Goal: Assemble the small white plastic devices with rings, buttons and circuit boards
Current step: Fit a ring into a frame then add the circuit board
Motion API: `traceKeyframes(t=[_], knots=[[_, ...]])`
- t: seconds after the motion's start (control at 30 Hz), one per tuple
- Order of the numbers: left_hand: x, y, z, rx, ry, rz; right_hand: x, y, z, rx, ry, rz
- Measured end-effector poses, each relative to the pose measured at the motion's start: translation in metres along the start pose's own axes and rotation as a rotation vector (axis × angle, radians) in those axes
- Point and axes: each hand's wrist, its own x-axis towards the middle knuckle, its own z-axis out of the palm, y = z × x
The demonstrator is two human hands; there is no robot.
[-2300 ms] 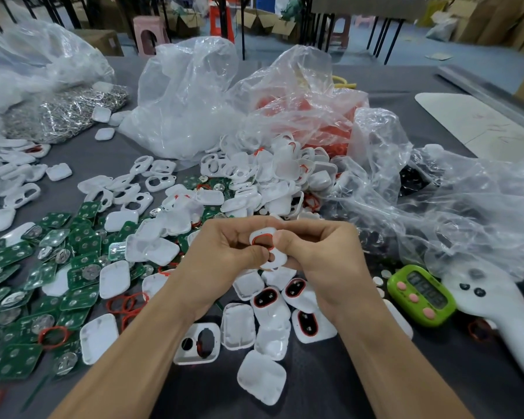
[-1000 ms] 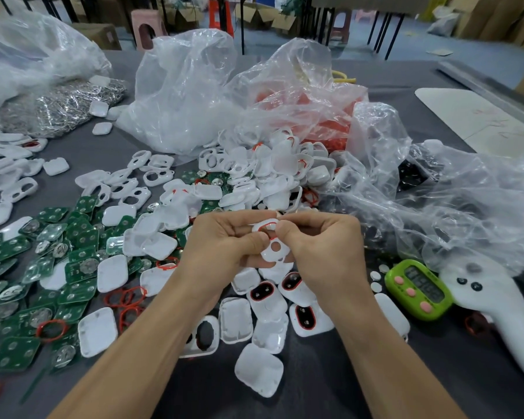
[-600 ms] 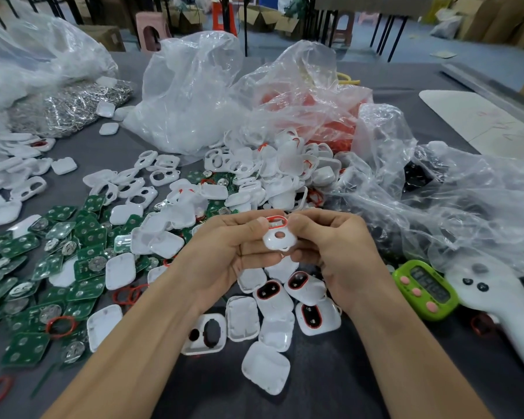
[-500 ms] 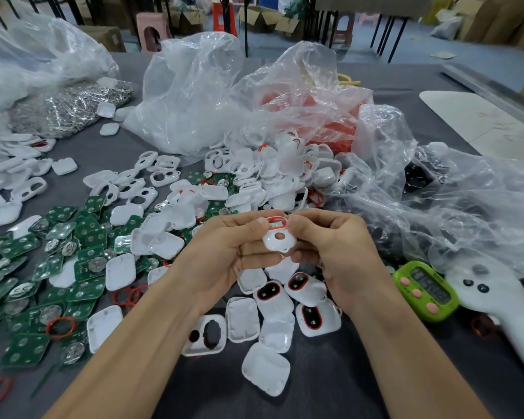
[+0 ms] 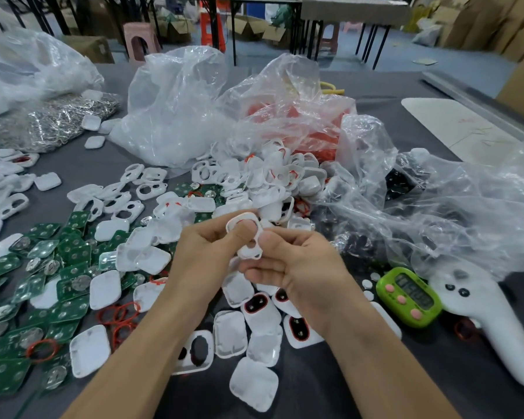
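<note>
Above the middle of the table, both my hands hold one small white shell (image 5: pixel 248 248) with two holes. A thin red ring shows along the rim of its larger opening. My left hand (image 5: pixel 204 252) grips the shell, its thumb pressed into the large opening. My right hand (image 5: pixel 297 269) pinches the shell's lower right edge with thumb and fingers. Below the hands lie white shells with red rings and dark inserts (image 5: pixel 256 303). Green circuit boards (image 5: pixel 43 276) and loose red rings (image 5: pixel 118 316) lie at the left.
A heap of white shells (image 5: pixel 254 182) lies behind the hands, before clear plastic bags (image 5: pixel 194 110). A bag of shiny metal parts (image 5: pixel 49 122) sits far left. A green timer (image 5: pixel 410 294) and a white handheld device (image 5: pixel 490 322) lie at the right.
The shell has been turned in my hands and tilted upright. My left thumb now presses into its large opening, where earlier the red ring was being worked in with both thumbs.
</note>
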Motion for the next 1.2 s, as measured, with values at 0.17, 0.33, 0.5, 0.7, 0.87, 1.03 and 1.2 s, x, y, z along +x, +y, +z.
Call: traceKeyframes(t=[0.17, 0.33, 0.5, 0.7, 0.87, 1.03, 1.2], knots=[[0.004, 0.001, 0.003, -0.196, 0.083, -0.074, 0.003, 0.001, -0.006, -0.546, 0.234, -0.191], [0.014, 0.004, -0.016, -0.244, 0.231, -0.172, -0.003, -0.040, -0.040, -1.046, 0.599, -0.384], [0.013, 0.003, -0.017, -0.323, 0.122, -0.247, -0.013, -0.095, -0.066, -1.159, 1.036, -0.718], [0.009, 0.006, -0.012, -0.377, 0.015, -0.219, 0.043, -0.134, -0.093, -1.872, 0.603, 0.124], [0.003, 0.005, -0.006, -0.264, -0.034, -0.265, 0.059, -0.110, -0.088, -1.894, 0.354, 0.149], [0.000, 0.007, -0.001, -0.249, -0.129, -0.229, 0.049, -0.103, -0.092, -1.854, 0.512, -0.035], [-0.001, 0.004, -0.002, -0.223, -0.223, -0.169, 0.030, -0.109, -0.100, -1.690, 0.627, -0.120]])
